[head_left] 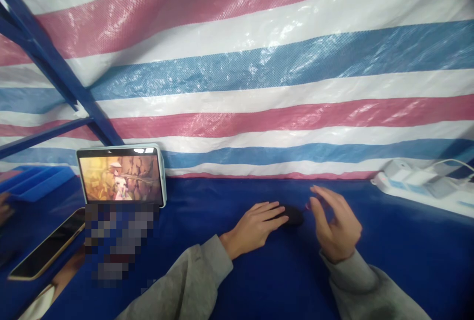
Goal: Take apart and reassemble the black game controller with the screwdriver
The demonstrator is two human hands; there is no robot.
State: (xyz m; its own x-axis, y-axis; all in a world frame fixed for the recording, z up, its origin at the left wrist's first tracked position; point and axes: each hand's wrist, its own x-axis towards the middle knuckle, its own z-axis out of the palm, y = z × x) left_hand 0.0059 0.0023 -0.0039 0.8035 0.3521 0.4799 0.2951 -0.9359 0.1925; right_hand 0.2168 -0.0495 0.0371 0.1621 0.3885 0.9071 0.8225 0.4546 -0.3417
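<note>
My left hand (257,226) lies palm down with its fingers stretched out, the fingertips over the near side of a flat black oval object (294,216) on the blue table. That object looks like a computer mouse, but half of it is covered. To its right, my right hand (335,226) is raised a little, thumb and fingers curled towards each other. A tiny pinkish speck (307,206) shows by the thumb tip; I cannot make out what it is.
On the left, a tablet (122,177) playing a video leans upright behind a phone (50,246). A blue tray (40,181) and a blurred hand (4,209) are farther left. A white power strip (425,194) with chargers lies right. Striped sheeting (259,73) hangs behind.
</note>
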